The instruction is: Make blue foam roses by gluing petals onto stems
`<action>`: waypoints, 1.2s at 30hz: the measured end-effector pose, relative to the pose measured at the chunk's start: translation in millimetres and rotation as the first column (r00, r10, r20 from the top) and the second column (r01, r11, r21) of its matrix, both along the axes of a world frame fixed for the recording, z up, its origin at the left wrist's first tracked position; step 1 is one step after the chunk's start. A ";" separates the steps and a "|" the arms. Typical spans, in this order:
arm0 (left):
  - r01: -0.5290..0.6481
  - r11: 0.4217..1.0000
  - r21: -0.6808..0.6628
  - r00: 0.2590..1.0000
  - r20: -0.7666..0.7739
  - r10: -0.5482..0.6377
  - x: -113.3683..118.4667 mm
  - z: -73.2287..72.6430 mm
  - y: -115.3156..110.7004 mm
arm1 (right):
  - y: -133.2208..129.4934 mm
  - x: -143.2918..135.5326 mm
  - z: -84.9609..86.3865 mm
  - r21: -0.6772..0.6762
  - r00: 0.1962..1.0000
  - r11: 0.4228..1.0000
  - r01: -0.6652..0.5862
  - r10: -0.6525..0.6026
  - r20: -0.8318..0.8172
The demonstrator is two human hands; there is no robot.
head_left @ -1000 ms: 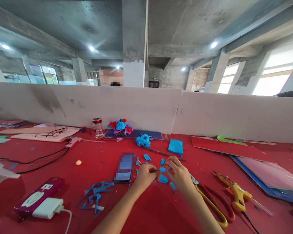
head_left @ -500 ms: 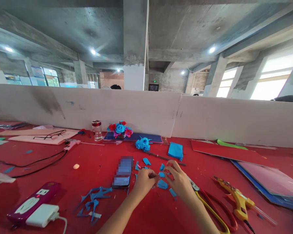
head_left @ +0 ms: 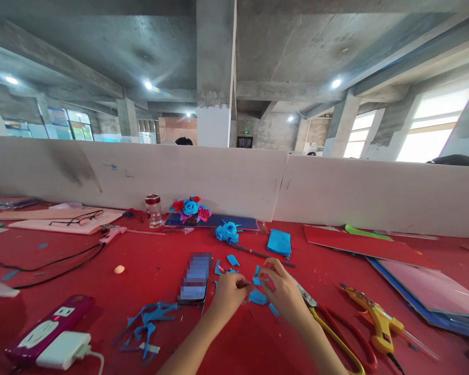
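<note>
My left hand [head_left: 233, 292] is over the red table, its thumb and fingers pinched together; whatever is between them is too small to make out. Close on its right, my right hand [head_left: 278, 284] has its fingers curved, with thumb and fingertips apart and nothing visible between them. Small blue pieces [head_left: 258, 297] lie on the table around and beneath both hands. Another blue piece [head_left: 233, 260] rests farther back. Left of my left hand is a phone [head_left: 195, 277]. Behind the hands sits a blue flower cluster [head_left: 227, 232] on a dark stick.
Yellow-and-red-handled scissors [head_left: 336, 333] and a yellow glue gun [head_left: 379, 320] lie at the right. Blue scraps [head_left: 148, 323] and a purple power strip [head_left: 47, 330] are at the left. A blue stack [head_left: 279, 242], a flower arrangement [head_left: 190, 208] and a jar [head_left: 153, 211] stand farther back.
The whole view has shifted slightly. My two hands keep nearly the same pose, the left still pinched and the right still curved beside it.
</note>
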State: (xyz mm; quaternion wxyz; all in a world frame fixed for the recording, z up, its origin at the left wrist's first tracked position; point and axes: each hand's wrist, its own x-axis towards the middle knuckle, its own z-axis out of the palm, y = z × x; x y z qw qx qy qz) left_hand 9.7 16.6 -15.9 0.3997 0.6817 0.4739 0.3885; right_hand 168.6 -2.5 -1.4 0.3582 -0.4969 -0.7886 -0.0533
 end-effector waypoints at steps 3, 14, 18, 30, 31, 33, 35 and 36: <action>-0.001 1.000 0.027 0.999 -0.038 0.002 0.1 -3.5 1.7 | 1.1 0.4 -1.5 -0.008 1.000 1.000 0.003 -0.004 -0.024; 0.005 0.988 0.153 0.974 -0.225 0.030 -0.5 -2.9 0.0 | 2.6 -2.7 -2.2 0.016 0.999 1.000 0.015 -0.014 -0.050; 0.002 0.974 0.228 0.941 -0.331 0.076 -0.7 1.8 -2.8 | 3.4 -3.6 -4.4 0.029 0.998 1.000 0.002 0.000 -0.068; 0.027 0.947 0.319 0.900 -0.420 0.116 -2.0 4.3 -6.3 | 3.3 -2.2 -3.3 0.027 0.994 1.000 -0.009 0.012 -0.108; 0.030 0.944 0.329 0.899 -0.421 0.118 -2.2 4.4 -6.3 | 3.4 -2.1 -3.4 0.026 0.994 1.000 -0.010 0.013 -0.111; 0.032 0.939 0.343 0.898 -0.422 0.123 -2.3 4.6 -6.5 | 3.9 -1.9 -3.9 0.023 0.993 1.000 -0.005 0.008 -0.120; 0.027 0.934 0.356 0.899 -0.417 0.133 -1.9 4.7 -6.8 | 5.1 -1.5 -5.3 0.033 0.990 0.999 0.008 -0.003 -0.140; 0.023 0.932 0.361 0.903 -0.408 0.136 -1.5 4.7 -6.9 | 6.0 -1.1 -6.2 0.043 0.988 0.999 0.015 -0.008 -0.154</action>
